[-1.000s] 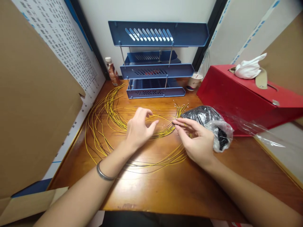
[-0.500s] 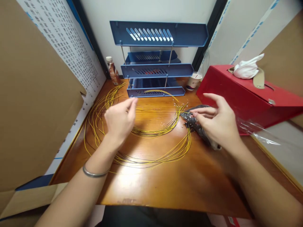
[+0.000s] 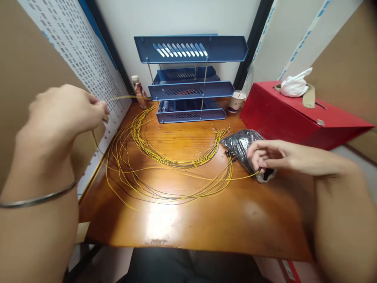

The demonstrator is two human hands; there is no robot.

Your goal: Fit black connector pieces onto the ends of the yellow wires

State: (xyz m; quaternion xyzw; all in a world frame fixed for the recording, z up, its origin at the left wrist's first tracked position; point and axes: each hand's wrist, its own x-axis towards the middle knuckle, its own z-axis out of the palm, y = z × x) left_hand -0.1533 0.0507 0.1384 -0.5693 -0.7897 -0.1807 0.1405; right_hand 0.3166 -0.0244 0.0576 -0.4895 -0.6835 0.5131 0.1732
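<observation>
At the left, raised above the table edge, my left hand (image 3: 66, 110) is closed on a thin yellow wire (image 3: 94, 137); a blurred strand also trails from its fingertips. My right hand (image 3: 272, 156) pinches the end of a yellow wire (image 3: 244, 178), where a small dark tip shows by the fingers. Just behind that hand lies a clear plastic bag (image 3: 240, 139) of black pieces. One curved bundle of yellow and black wires (image 3: 176, 164) has bare-looking tips. Nearer me, a second, looser bundle (image 3: 188, 198) ends in small black connectors (image 3: 230, 156) beside the bag.
A blue three-tier tray rack (image 3: 191, 90) stands at the back, between a bottle (image 3: 140, 92) and a paper cup (image 3: 236, 101). A red tissue box (image 3: 297, 114) sits at the right. Cardboard (image 3: 17, 78) walls the left side.
My left hand has swung left and up, drawing a wire along. My right hand has come down and slightly right, in front of the bag. The view has shifted a little.
</observation>
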